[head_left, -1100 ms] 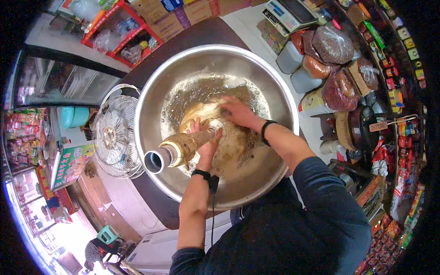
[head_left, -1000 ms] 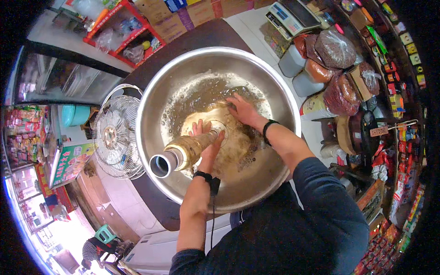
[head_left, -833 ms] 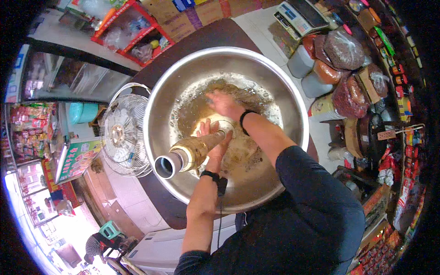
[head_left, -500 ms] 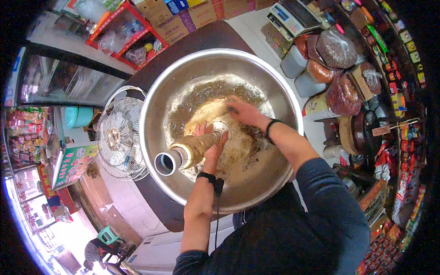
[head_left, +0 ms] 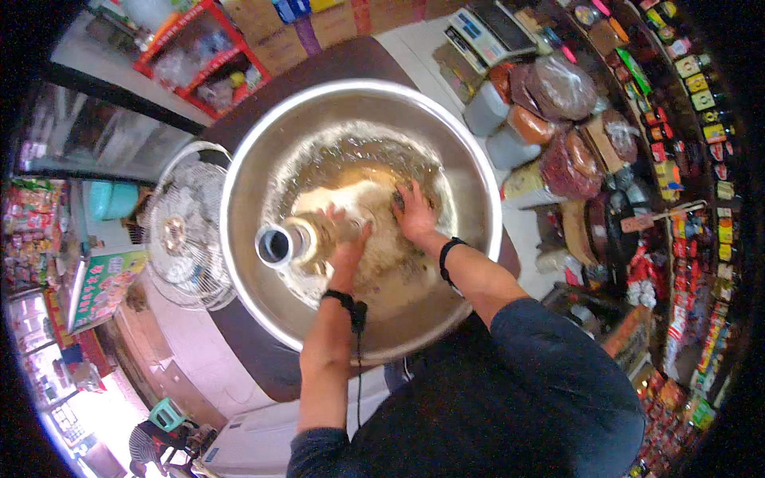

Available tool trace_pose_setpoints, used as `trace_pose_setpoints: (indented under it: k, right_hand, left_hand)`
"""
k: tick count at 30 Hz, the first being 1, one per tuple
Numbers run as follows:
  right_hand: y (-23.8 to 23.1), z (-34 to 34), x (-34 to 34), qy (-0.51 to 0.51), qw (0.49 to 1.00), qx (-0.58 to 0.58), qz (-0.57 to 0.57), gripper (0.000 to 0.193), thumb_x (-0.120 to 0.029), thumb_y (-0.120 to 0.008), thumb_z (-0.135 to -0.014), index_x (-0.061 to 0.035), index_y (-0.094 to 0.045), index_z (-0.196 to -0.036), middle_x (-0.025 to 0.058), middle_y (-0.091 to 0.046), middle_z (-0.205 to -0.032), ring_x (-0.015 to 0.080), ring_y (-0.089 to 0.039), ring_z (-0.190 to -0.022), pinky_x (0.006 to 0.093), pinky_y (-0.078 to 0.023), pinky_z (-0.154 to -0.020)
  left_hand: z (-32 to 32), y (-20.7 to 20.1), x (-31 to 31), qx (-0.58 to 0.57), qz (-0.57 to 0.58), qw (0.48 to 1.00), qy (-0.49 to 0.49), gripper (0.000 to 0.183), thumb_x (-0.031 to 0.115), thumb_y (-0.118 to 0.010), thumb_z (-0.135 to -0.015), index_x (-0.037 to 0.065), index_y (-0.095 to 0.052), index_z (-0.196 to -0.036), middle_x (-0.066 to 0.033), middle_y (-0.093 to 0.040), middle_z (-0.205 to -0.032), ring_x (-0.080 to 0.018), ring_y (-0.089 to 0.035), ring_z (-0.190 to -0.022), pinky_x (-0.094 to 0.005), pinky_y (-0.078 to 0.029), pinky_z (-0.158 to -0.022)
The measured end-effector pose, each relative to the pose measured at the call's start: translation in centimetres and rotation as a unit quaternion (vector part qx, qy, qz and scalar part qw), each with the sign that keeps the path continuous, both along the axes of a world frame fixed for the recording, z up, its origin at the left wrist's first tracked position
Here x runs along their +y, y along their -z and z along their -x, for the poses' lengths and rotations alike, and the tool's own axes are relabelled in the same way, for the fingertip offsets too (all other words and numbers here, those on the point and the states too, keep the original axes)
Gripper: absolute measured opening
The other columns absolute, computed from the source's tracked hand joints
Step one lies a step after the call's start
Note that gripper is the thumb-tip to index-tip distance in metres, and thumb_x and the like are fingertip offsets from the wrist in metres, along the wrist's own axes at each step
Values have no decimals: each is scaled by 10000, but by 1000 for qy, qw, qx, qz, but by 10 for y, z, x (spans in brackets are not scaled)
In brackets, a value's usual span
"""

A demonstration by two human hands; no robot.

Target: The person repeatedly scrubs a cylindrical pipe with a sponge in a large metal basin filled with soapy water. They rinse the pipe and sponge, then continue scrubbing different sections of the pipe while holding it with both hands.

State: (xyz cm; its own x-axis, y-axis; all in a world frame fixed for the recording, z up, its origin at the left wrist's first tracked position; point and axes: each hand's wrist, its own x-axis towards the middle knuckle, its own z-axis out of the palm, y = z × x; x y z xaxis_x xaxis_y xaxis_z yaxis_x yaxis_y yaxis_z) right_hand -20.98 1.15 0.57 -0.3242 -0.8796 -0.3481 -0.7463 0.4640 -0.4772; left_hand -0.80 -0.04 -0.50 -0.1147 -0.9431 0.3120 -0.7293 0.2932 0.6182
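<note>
In a large steel basin (head_left: 239, 215) of sudsy brownish water lies what looks like a fan's stand: a pale, wide base (head_left: 343, 195) with a thick brass-coloured pole (head_left: 307, 239). The pole's open grey end tilts up toward me on the left. My left hand (head_left: 347, 248) is wrapped round the pole close to the base, thumb on the right and fingertips on the far left side. To its right, my right hand (head_left: 416, 215) presses down at the base's edge. A small dark pad (head_left: 398, 201) shows between its thumb and fingers; its exact kind is unclear.
The basin rests on a dark round-edged table (head_left: 275, 358). A wire fan cage (head_left: 187, 227) stands close at its left. Jugs (head_left: 488, 110), bagged goods (head_left: 562, 88) and a scale (head_left: 490, 33) sit beyond its right. Cartons (head_left: 331, 36) and a red rack (head_left: 209, 56) line the back.
My right hand has come nearer, down the base's right side. The stand's pole has tipped further left, with my left hand still on it. The whole view has shifted slightly.
</note>
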Motion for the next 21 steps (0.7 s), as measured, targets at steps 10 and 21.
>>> trace_pose_setpoints:
  k: [10,21]
  right_hand:
    - [3,-3,-34,12,994,-47,95,583,-295,-666,-991,-134,-448,-1507,309,-440,-1487,499,-552,-1254,599,-499,-968]
    - [16,-23,63,110,990,38,76,627,-291,-623,-1010,-151,-383,-1573,325,-305,-1595,512,-444,-1382,586,-403,-1138]
  left_hand:
    - [0,-1,0,-137,17,990,-21,696,572,-836,-791,64,-700,-1248,-129,-554,-1466,-378,-373,-1475,-570,-297,-1199]
    - [-5,7,-1,-53,56,996,-36,785,586,-859,-747,73,-704,-1321,-175,-640,-1405,-406,-552,-1321,-561,-355,-1154]
